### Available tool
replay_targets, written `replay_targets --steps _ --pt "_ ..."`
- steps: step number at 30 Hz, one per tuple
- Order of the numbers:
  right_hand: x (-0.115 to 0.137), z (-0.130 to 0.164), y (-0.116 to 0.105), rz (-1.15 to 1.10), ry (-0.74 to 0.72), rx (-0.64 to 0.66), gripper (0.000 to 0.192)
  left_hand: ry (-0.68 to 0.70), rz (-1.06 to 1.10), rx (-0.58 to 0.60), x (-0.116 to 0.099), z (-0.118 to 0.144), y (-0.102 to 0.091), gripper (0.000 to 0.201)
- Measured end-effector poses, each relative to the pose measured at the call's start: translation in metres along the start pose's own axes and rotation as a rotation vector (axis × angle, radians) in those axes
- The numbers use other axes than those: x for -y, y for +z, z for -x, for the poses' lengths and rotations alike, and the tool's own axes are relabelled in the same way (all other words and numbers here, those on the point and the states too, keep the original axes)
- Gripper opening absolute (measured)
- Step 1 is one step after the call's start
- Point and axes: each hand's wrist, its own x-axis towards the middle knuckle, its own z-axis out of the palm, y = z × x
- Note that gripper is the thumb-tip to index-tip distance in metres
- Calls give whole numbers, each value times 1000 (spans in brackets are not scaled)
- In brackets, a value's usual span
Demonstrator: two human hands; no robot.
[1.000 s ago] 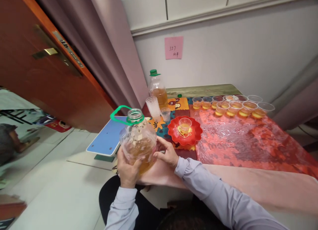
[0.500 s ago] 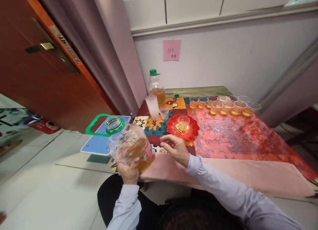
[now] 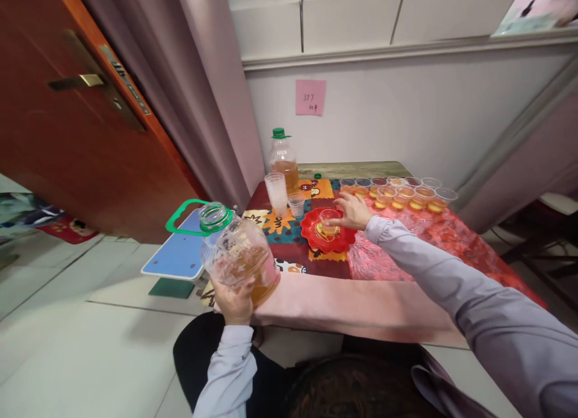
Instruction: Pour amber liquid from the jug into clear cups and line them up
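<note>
My left hand (image 3: 235, 299) is wrapped round the lower side of a large clear jug (image 3: 241, 258), which leans to the left. Amber liquid fills part of the jug; its mouth is uncapped and a green handle (image 3: 180, 216) sticks out at the neck. My right hand (image 3: 355, 211) reaches over a red scalloped plate (image 3: 311, 237), thumb and fingers apart at the right side of a small clear plastic cup (image 3: 330, 223). That cup stands on the plate with a little amber liquid in it. Whether the fingertips touch it, I cannot tell.
Several filled cups (image 3: 404, 196) stand in rows at the back right. Behind the plate are a stack of cups (image 3: 277, 192), a single cup (image 3: 297, 203) and a second, capped jug (image 3: 285, 165). A blue board (image 3: 174, 252) lies left of the table; a brown door (image 3: 103, 141) stands beyond.
My right hand has moved right and away from me, from in front of the red plate to the cup on it. My left hand still holds the jug, which is now slightly more upright.
</note>
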Motion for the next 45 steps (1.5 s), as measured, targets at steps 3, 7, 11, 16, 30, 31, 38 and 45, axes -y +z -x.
replay_targets --steps 3,7,11,16,30,31,38,45 --pt "12 -2 5 35 18 81 84 -12 7 -4 1 -1 -1 94" --pt "20 -5 9 32 28 87 71 -20 22 -13 2 -4 -1 94" --pt "23 -4 10 13 -7 54 64 -23 4 -23 0 -6 -1 95" --pt "20 -4 3 -47 -38 -25 66 -46 -14 -26 2 -6 -2 95" --pt "-120 -42 -23 68 336 -209 56 -64 -67 19 7 -9 -10 96" --pt "-126 -43 -20 76 353 -206 55 -68 -66 24 7 -9 -10 96" --pt "-142 -51 1 92 384 -183 56 -38 -69 -25 5 -8 -7 96" --pt "-152 -56 20 91 399 -194 58 -61 -92 -31 11 -9 -13 95"
